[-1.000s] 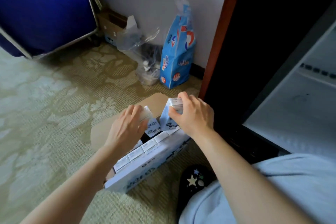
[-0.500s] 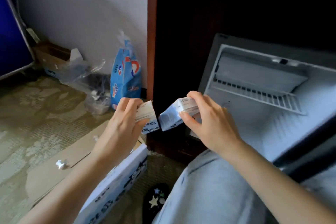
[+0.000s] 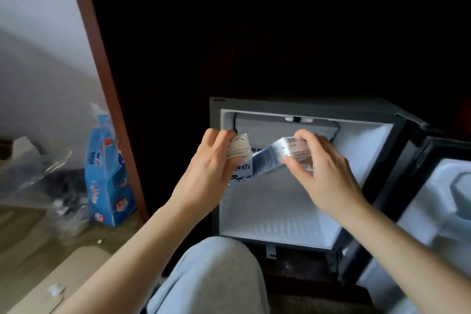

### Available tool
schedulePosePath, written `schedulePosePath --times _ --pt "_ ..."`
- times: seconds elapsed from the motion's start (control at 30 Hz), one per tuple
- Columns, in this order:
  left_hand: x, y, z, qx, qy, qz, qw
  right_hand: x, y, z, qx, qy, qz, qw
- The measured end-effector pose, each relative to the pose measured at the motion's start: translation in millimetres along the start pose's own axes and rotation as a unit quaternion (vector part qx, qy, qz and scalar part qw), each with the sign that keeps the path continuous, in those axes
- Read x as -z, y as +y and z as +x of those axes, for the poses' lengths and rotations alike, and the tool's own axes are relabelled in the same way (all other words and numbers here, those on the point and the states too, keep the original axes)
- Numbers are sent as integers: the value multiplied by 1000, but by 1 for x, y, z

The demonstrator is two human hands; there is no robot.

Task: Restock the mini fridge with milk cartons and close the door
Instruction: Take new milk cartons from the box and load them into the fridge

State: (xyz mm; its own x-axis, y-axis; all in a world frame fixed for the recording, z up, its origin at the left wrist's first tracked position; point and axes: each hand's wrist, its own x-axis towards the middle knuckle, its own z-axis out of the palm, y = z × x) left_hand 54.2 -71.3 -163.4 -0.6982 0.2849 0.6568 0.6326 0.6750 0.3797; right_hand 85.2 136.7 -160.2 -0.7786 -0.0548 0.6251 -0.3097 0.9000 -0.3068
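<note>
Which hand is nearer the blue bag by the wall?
Left. The left hand is just right of the blue bag; the right hand is farther right, nearer the fridge door.

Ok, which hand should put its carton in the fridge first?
Probably the right. The right hand holds its carton squarely before the open fridge, while the left hand and the other carton sit by the fridge's left edge.

I note print on the left milk carton (image 3: 240, 158), the right milk carton (image 3: 275, 160) and the blue bag (image 3: 109, 176), all too blurred to read.
</note>
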Motion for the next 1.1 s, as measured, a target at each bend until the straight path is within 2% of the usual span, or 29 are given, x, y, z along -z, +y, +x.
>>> schedulePosePath --times 0.13,0.33,0.57,0.77,0.9,1.0,1.1 --pt "-35 4 32 -2 -18 5 1000 -2 26 17 -27 2 -30 999" --pt "-82 6 54 53 -19 -16 998 -23 55 32 -47 16 -56 997" --pt "-113 -20 70 26 -53 0 998 -65 67 43 -32 19 -72 997" --pt "-126 -37 84 47 -50 -35 997 -95 72 56 -39 44 -106 993" --pt "-133 -45 91 96 -19 -109 989 -106 73 70 -64 47 -70 994" --pt "-140 -50 90 133 -23 -164 977 -112 73 80 -124 26 29 992" --pt "-152 -57 86 169 -44 -187 967 -119 76 83 -146 1 123 982"
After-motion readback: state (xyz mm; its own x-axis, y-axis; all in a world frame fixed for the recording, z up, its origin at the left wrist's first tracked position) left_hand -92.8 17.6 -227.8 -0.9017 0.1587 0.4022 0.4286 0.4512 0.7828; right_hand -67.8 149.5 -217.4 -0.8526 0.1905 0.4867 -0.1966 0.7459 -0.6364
